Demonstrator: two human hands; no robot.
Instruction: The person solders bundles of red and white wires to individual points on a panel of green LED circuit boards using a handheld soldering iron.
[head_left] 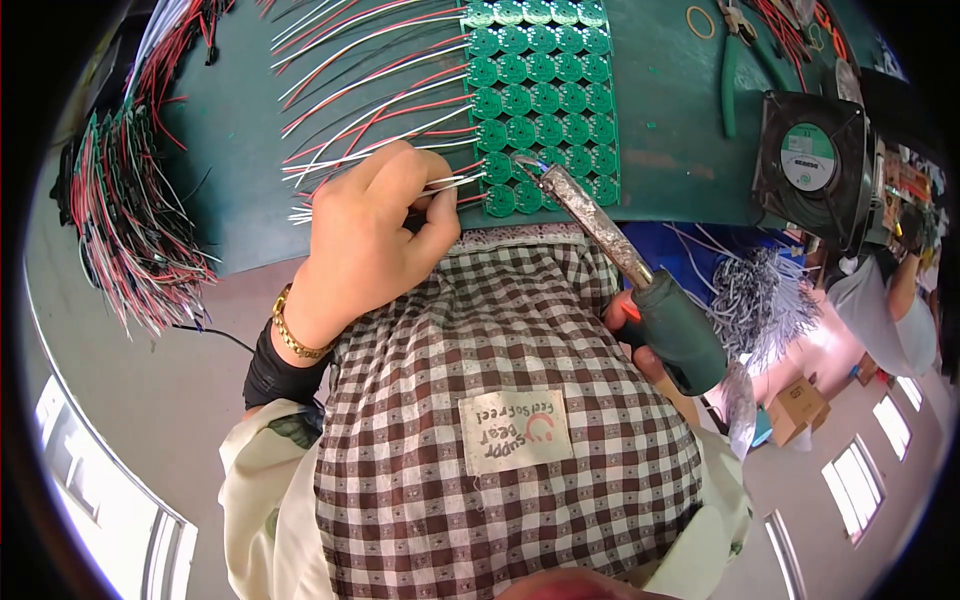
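Note:
A panel of small round green circuit boards [545,98] lies on the green work mat, with red, white and black wires running off its left edge. Closed in a pinch at the panel's near left corner, my left hand [375,230] grips a white wire [458,181] whose end reaches the board edge. My right hand [648,358], partly hidden behind the dark handle, is wrapped round a soldering iron [605,225]. The iron points up and left, its tip over the lower rows of the panel. Whether the tip touches a board I cannot tell.
Bundled red, black and white wires [135,220] hang over the mat's left edge. A black fan [815,165] stands at the right, near green-handled pliers [735,75] and a rubber band [700,22]. More white wires [760,300] lie below the fan. Another person [890,310] sits far right.

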